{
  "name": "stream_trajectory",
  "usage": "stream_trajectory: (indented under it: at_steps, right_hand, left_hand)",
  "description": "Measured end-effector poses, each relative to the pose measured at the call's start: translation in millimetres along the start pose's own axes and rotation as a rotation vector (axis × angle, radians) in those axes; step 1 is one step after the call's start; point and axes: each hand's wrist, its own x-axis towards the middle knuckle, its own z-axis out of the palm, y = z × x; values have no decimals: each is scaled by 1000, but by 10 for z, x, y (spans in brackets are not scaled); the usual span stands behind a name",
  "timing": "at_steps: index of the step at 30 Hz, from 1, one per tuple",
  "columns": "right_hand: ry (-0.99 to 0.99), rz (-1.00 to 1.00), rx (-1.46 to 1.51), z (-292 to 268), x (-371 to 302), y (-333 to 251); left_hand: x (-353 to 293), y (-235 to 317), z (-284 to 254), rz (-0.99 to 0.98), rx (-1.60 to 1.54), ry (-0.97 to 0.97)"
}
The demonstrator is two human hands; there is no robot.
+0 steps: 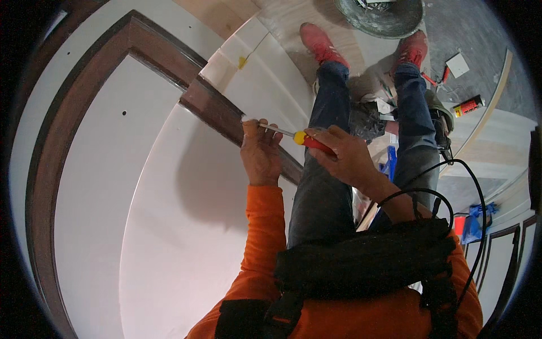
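My right hand (347, 157) is closed round the red and yellow handle of a screwdriver (320, 144). Its thin metal shaft points left to my left hand (262, 155), whose bent fingers close about the blade end. A small white bit (246, 118) shows at those fingertips; what it is I cannot make out. Both hands are over the brown trim strip (223, 116) and the pale panel (186, 169), beside my left thigh.
A round dusty basin (384, 21) stands ahead, between my red shoes. On the right lie red-handled pliers (437, 80), a white square piece (457, 65), a red and black tube (468, 105) and a curved wooden strip (491, 110). A black cable (477, 181) loops beside me.
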Motion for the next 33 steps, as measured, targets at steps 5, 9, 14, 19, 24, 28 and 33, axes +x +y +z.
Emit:
stream_trajectory:
  at_steps: [5,9,14,19,24,28,33]
  right_hand:
    - [-8,-17,-38,2,16,62]
    - [-8,-56,-109,22,33,140]
    - [-4,-56,-177,8,-32,216]
    - [145,-189,-274,98,-121,322]
    - [124,-80,-85,-4,-174,215]
    - [96,-66,-92,-68,-206,151]
    - [-10,-8,-35,-84,-219,-74]
  left_hand:
    - [39,-12,-19,-12,104,23]
    - [60,18,-1,-85,-18,68]
    - [29,6,178,-93,163,129]
    - [-20,-44,390,-75,264,192]
    - [-75,-80,390,-50,140,107]
    - [-176,-24,398,-90,65,50]
    - [-254,4,116,-191,-161,-33]
